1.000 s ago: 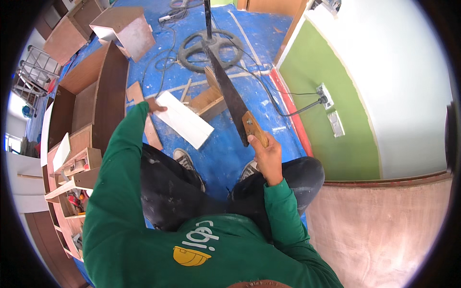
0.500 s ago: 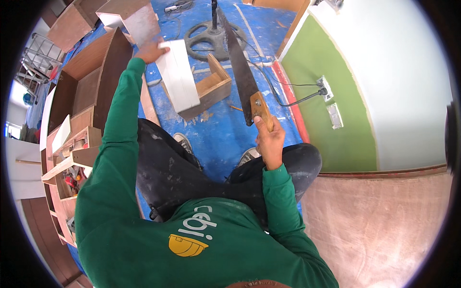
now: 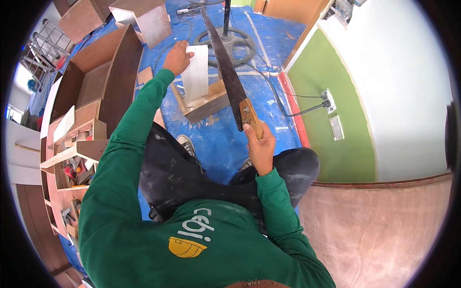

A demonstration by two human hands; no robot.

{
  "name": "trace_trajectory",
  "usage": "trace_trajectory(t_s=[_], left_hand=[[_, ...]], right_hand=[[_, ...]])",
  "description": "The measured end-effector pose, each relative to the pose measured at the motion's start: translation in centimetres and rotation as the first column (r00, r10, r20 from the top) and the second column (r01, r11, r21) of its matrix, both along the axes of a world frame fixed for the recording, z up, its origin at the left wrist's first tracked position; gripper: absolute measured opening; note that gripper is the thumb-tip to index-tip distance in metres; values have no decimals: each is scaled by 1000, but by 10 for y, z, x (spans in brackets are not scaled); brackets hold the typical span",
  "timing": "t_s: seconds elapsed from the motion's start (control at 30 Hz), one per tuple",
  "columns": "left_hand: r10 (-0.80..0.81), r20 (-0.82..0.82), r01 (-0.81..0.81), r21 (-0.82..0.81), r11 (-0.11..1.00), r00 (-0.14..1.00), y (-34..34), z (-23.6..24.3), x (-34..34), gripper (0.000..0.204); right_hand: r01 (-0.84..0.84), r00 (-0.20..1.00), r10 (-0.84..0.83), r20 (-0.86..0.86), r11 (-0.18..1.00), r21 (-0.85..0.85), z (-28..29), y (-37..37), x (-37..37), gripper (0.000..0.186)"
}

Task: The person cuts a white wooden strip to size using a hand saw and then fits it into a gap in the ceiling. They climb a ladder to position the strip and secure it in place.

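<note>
Head view: a long white rectangular board is grasped near its far left corner by the left hand, and its near end overlaps a low open brown wooden frame on the blue floor sheet; contact between the two cannot be told. A handsaw with dark tapered blade and tan wooden handle is grasped by the right hand, blade angled away, right of the board.

For good handling, the board should be settled squarely and checked for rocking before the left grip is eased. Fingers are best placed well back from the blade edge, with the handsaw held aside while the board is being positioned. The blade tip should be steered clear of the dark upright pole; depth between them cannot be judged.
</note>
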State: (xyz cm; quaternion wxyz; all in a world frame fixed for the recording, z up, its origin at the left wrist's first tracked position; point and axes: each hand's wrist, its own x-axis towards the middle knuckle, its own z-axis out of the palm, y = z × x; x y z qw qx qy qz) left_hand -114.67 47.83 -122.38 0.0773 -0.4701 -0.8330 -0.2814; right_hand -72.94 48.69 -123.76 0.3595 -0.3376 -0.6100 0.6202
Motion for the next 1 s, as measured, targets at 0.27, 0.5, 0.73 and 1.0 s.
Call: trace_trajectory(t_s=[0.27,0.5,0.73,1.0], left_hand=[[-22,37,16,141,990,999,13,-30,8,44],[-28,3,28,9,1000,1000,6,-37,-27,49],[-5,16,5,-9,1000,1000,-7,-41,-34,39],[95,-100,-99,-37,994,990,-1,-54,-50,42]], right_hand=[[1,999,3,33,992,-129,13,4,8,29],[-16,999,17,29,999,-41,6,2,12,31],[-124,985,114,132,990,74,7,-7,5,33],[-201,967,134,216,923,328,14,-25,-9,33]])
